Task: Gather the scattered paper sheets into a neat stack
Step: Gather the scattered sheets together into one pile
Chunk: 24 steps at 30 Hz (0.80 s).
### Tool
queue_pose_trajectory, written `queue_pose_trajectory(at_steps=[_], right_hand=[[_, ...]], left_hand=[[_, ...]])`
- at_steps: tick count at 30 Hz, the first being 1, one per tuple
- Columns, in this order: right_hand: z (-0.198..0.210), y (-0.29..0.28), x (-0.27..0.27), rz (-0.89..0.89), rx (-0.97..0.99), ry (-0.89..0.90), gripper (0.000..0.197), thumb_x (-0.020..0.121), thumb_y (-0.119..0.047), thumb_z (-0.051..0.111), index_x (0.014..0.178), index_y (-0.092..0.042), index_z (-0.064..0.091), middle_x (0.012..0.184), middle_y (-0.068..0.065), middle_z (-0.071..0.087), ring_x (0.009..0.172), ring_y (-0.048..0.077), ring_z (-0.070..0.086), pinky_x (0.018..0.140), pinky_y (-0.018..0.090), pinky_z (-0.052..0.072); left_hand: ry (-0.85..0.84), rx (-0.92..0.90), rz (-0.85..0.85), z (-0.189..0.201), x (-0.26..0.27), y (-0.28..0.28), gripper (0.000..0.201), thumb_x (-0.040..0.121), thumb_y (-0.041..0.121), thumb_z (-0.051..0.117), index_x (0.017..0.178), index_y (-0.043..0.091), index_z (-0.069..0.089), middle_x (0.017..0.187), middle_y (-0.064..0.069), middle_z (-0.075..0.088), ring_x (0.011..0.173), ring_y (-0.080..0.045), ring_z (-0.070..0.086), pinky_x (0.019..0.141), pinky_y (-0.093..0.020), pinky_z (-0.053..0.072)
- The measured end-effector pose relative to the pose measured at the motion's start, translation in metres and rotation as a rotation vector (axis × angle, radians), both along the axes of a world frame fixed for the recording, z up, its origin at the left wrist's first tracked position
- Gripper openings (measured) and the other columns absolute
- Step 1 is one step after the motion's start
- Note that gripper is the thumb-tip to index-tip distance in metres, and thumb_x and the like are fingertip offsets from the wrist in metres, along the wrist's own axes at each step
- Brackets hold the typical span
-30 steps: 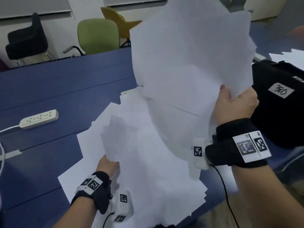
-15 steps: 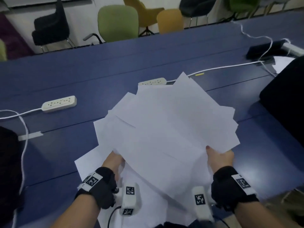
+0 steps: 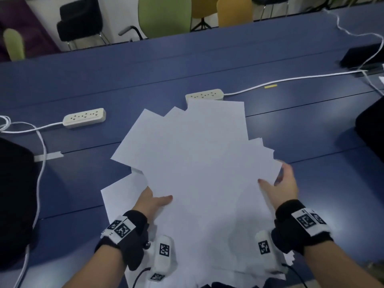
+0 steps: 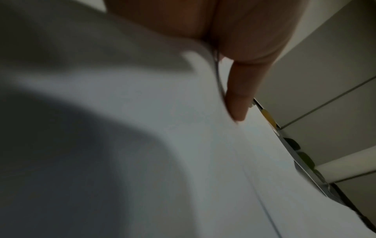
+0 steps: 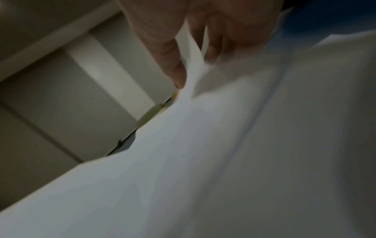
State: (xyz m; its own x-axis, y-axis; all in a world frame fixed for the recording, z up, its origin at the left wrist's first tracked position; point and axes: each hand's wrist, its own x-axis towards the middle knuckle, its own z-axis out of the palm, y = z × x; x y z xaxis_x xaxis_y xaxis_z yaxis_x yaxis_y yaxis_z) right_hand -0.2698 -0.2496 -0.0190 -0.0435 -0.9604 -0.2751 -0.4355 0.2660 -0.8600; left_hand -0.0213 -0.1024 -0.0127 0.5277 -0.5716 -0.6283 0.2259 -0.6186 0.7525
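A fanned bundle of several white paper sheets (image 3: 199, 163) is held flat above the blue table (image 3: 145, 65), with more sheets (image 3: 118, 194) lying under it near the front edge. My left hand (image 3: 154, 201) grips the bundle's left near side, thumb on top. My right hand (image 3: 278, 183) grips the right side, thumb on top and fingers underneath. In the left wrist view a finger (image 4: 242, 96) lies against the paper (image 4: 183, 161). The right wrist view shows the paper's edge (image 5: 195, 64) between thumb and fingers.
Two white power strips (image 3: 85, 117) (image 3: 204, 94) with cords lie on the table beyond the paper. Black bags sit at the left edge (image 3: 14, 194) and the right edge (image 3: 372, 129). Chairs (image 3: 164, 15) stand behind the table.
The bundle came down from upright in my right hand to flat over the table. My left hand left the sheets on the table and took the bundle's left side.
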Motion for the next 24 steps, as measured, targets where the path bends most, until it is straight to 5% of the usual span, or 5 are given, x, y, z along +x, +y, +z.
queue_pose_trajectory(at_steps=[4,10,17,21,24], right_hand=[[0.019,-0.032,0.0,0.092,-0.09,0.176,0.059,0.078,-0.016,0.069,0.129,-0.03,0.041,0.081,0.004,0.062,0.085,0.02,0.058,0.069,0.028,0.041],[0.003,-0.061,0.014,0.463,-0.008,0.54,0.094,0.073,-0.047,0.069,0.147,-0.026,0.015,0.149,0.009,0.022,0.136,0.032,0.017,0.11,0.042,0.024],[-0.005,-0.071,0.035,0.696,-0.103,0.666,0.113,0.059,-0.062,0.071,0.146,-0.039,0.002,0.157,0.002,0.007,0.143,0.03,0.006,0.115,0.046,0.011],[-0.004,-0.097,0.049,0.664,-0.009,0.481,0.085,0.064,-0.042,0.078,0.137,-0.029,0.036,0.131,0.004,0.052,0.122,0.027,0.047,0.102,0.035,0.038],[0.003,-0.108,0.054,0.584,-0.049,0.47,0.032,0.075,-0.025,0.073,0.103,-0.016,0.06,0.086,0.0,0.057,0.087,0.022,0.053,0.072,0.026,0.039]], left_hand=[[-0.043,0.01,0.047,-0.005,-0.001,0.009,0.036,0.086,0.014,0.065,0.113,0.003,0.046,0.097,-0.003,0.055,0.1,-0.023,0.05,0.088,-0.03,0.037],[-0.032,0.071,0.08,-0.008,-0.002,0.016,0.07,0.083,0.022,0.069,0.133,-0.011,0.033,0.116,-0.018,0.053,0.121,-0.036,0.046,0.099,-0.04,0.037],[0.099,0.012,0.083,0.008,-0.008,0.022,0.034,0.086,0.015,0.065,0.072,0.022,0.036,0.076,0.012,0.035,0.066,0.0,0.034,0.054,-0.018,0.03],[0.124,-0.012,0.06,0.018,-0.01,0.019,0.032,0.089,0.01,0.059,0.118,0.012,0.045,0.082,0.016,0.042,0.077,-0.007,0.042,0.072,-0.02,0.036],[0.112,0.0,0.035,0.009,-0.005,0.021,0.032,0.088,0.009,0.06,0.111,0.017,0.039,0.107,0.011,0.053,0.089,-0.006,0.046,0.085,-0.021,0.032]])
